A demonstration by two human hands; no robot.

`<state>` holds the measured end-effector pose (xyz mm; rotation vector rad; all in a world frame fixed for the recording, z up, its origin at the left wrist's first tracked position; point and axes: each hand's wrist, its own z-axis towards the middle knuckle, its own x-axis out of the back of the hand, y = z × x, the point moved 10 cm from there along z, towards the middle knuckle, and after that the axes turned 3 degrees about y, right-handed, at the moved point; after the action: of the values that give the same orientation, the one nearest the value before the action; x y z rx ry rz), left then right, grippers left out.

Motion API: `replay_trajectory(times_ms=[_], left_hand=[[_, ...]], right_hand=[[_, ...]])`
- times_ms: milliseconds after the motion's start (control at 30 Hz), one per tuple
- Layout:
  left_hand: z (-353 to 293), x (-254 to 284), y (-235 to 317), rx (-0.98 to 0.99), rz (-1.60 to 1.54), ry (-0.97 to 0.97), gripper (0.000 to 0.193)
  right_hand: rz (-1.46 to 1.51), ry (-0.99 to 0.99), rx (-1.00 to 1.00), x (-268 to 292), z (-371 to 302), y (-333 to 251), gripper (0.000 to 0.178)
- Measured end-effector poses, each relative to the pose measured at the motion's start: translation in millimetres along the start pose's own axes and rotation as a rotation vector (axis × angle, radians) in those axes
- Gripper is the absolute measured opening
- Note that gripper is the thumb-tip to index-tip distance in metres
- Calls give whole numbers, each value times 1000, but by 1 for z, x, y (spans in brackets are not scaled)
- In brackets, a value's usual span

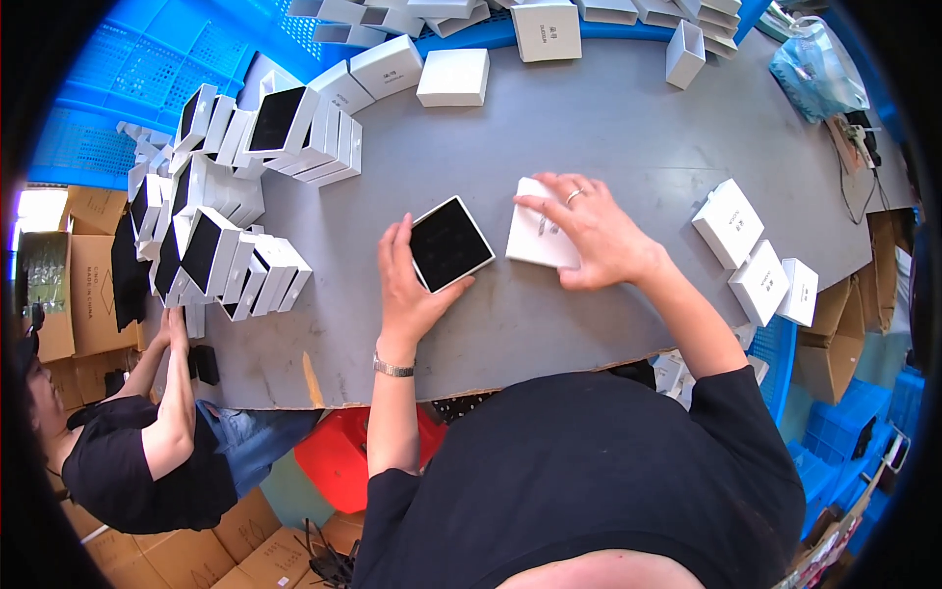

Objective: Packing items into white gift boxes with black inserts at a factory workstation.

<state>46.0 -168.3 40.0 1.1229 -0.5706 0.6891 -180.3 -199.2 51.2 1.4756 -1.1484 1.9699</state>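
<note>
My left hand grips a small white box with a black inner face, thumb along its near edge and fingers on its left side. Just right of it, my right hand is closed over a white box lid with small dark print, fingers across its top and thumb at its near edge. A narrow gap separates the two pieces. Both are over the grey table; I cannot tell whether they rest on it.
Stacked white boxes with black inner faces crowd the table's left side. Closed white boxes lie at right, others along the far edge by blue crates. A plastic bag sits far right. A co-worker is at left.
</note>
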Motion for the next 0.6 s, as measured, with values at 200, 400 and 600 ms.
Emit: replay_trajectory(times_ms=[200, 400, 600], left_hand=[[-7, -19, 13, 5, -88, -58, 106], [-7, -24, 19, -18, -45, -111, 103], [-7, -22, 14, 22, -61, -79, 102]], right_hand=[[189, 230, 88, -7, -8, -14, 91], [184, 160, 159, -9, -7, -15, 96], [236, 137, 160, -10, -4, -15, 97]])
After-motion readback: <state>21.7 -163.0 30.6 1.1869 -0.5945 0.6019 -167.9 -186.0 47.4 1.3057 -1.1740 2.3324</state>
